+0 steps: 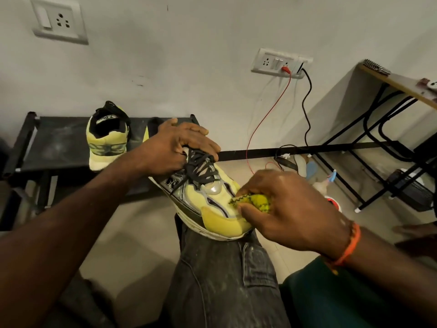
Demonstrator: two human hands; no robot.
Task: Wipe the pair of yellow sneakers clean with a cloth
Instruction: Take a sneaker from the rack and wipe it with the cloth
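One yellow sneaker (208,209) with black laces rests toe-first on my knee in dark jeans. My left hand (175,147) grips it over the collar and the top of the laces. My right hand (283,209) holds a bunched yellow cloth (255,201) with a dark zigzag edge and presses it on the right side of the toe. The second yellow sneaker (107,138) stands on the black rack (56,143), heel toward me.
A white wall with two socket plates (279,63) is behind; red and black cables (305,114) hang from the right one to the floor. A black-framed table (390,147) stands at right with clutter beneath it. Pale tiled floor lies below.
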